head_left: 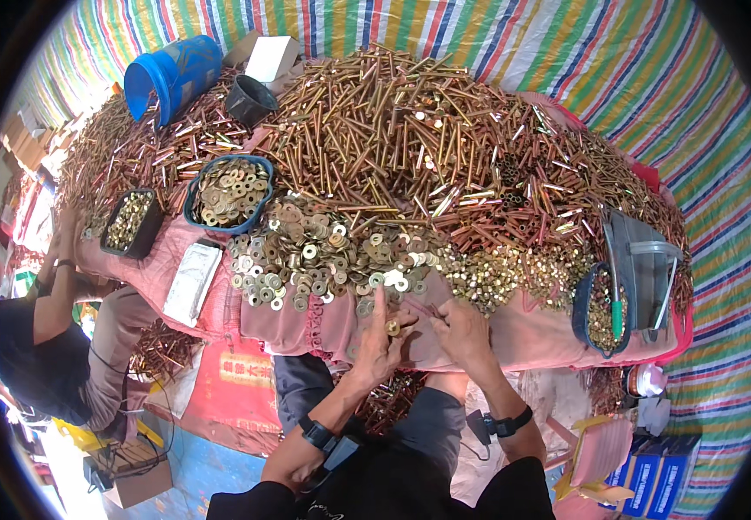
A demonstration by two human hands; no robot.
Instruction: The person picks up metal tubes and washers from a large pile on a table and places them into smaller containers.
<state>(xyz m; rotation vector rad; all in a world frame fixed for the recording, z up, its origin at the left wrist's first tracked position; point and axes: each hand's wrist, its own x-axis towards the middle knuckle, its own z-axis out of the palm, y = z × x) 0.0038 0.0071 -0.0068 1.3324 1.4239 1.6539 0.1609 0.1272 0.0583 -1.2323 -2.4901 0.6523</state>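
My left hand (381, 334) is pinching a brass washer (392, 327) at the near edge of the pink cloth (306, 322), index finger pointing far toward the washer pile (323, 251). My right hand (460, 328) is just to its right, fingers closed on a thin bolt (421, 307); long axis runs left-far, tip aimed at the washer. Hands near, not touching.

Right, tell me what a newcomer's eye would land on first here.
First, the huge heap of brass-coloured bolts covering the far side of the pink-covered table. Next, the spread of washers in front of it, just beyond the left hand and right hand, which meet at the table's near edge. A tipped blue bucket lies at the far left.
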